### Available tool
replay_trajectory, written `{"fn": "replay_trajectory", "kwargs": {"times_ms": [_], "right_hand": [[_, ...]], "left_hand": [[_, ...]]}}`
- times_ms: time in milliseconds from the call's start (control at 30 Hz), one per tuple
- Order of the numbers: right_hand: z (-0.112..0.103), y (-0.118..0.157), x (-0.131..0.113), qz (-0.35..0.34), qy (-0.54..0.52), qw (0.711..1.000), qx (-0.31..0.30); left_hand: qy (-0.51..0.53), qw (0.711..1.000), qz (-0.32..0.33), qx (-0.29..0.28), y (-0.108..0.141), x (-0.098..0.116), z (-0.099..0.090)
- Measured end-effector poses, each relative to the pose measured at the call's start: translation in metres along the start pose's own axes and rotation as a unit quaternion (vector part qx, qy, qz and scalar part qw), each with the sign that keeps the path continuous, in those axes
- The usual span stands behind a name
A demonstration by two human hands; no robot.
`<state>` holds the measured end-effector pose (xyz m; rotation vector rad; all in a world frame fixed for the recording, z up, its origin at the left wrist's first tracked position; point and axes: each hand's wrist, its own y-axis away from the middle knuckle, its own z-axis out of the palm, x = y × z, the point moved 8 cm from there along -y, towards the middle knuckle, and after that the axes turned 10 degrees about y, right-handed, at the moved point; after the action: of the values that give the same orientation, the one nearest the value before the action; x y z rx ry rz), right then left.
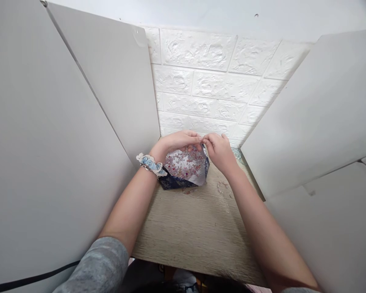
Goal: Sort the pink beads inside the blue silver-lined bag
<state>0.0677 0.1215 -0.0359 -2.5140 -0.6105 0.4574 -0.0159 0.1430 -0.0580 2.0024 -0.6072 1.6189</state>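
Note:
My left hand (183, 140) and my right hand (218, 150) meet fingertip to fingertip over the far edge of a dark blue patterned box (177, 182). Both are closed in a pinch; whatever lies between the fingers is too small to make out. Pale lining (201, 178) shows inside the box, and many small pink and clear beads (186, 165) lie on it. The left hand partly covers the box's back side. A blue and cream scrunchie (152, 165) circles my left wrist.
Thin beaded strands (224, 188) lie on the wooden tabletop (192, 228) right of the box. A pale bluish strand (239, 155) rests by the right panel (317, 122). A tall panel (116, 73) stands at left, and a white brick-patterned wall (201, 81) closes the back.

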Motion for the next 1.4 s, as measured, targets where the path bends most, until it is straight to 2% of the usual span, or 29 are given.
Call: {"fn": "replay_trajectory", "kwargs": {"times_ms": [100,300,400,500,600,667,900,1400], "right_hand": [[-0.003,0.001,-0.001,0.006,0.011,1.0,0.029],[0.0,0.002,0.0,0.022,0.008,0.999,0.03],[0.005,0.003,0.004,0.035,0.009,0.999,0.04],[0.026,0.005,0.006,0.03,0.043,0.998,-0.022],[0.057,0.013,0.001,-0.01,0.111,0.985,-0.129],[0.072,0.018,-0.005,-0.041,0.144,0.975,-0.162],[0.098,0.022,-0.02,-0.078,0.186,0.961,-0.187],[0.106,0.023,-0.017,-0.057,0.142,0.963,-0.223]], "left_hand": [[0.002,1.0,0.003,-0.001,0.002,0.002,0.001],[-0.035,0.999,-0.017,0.035,0.006,0.004,-0.002],[-0.029,0.999,0.0,0.043,0.002,0.005,-0.002],[-0.023,0.998,0.031,0.056,-0.005,0.006,-0.003],[-0.037,0.997,0.038,0.057,-0.01,0.004,-0.001],[-0.036,0.997,0.036,0.057,-0.011,0.004,0.0],[-0.029,0.997,0.017,0.07,-0.009,0.003,-0.001],[-0.025,0.998,-0.02,0.053,-0.01,-0.002,0.007]]}}
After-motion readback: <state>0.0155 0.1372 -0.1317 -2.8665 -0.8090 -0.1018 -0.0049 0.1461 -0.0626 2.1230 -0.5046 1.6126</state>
